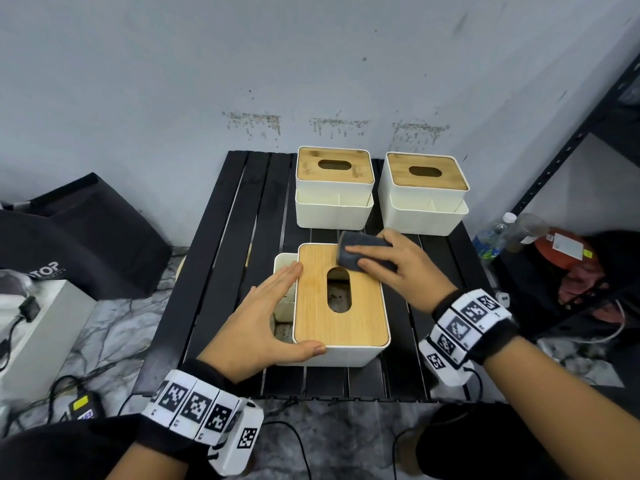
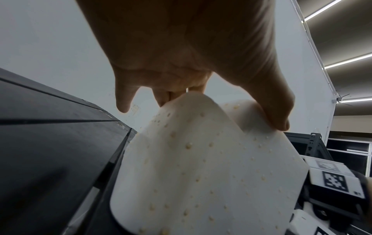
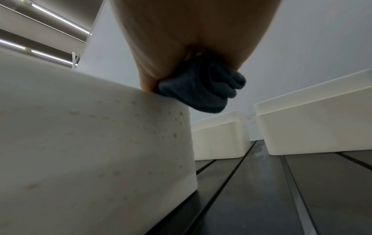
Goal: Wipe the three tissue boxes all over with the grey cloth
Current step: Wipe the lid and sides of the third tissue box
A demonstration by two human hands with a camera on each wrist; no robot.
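Three white tissue boxes with bamboo lids stand on the black slatted table point(image 1: 225, 271). The near box point(image 1: 341, 306) lies in the middle, and two more point(image 1: 334, 188) point(image 1: 424, 194) stand side by side at the back. My left hand point(image 1: 270, 306) braces the near box's left side with straight fingers, its thumb along the front edge. My right hand point(image 1: 391, 268) grips the folded grey cloth point(image 1: 360, 242) and presses it on the lid's far right corner. The left wrist view shows the spotted white box wall point(image 2: 201, 159). The cloth point(image 3: 201, 89) overhangs the box's edge point(image 3: 90, 143).
A black shelf rack point(image 1: 571, 150) stands at the right with bottles point(image 1: 495, 237) on its low shelf. A black bag point(image 1: 86, 237) and a white box point(image 1: 41, 334) lie at the left on the marble floor, with cables. A grey wall rises right behind the table.
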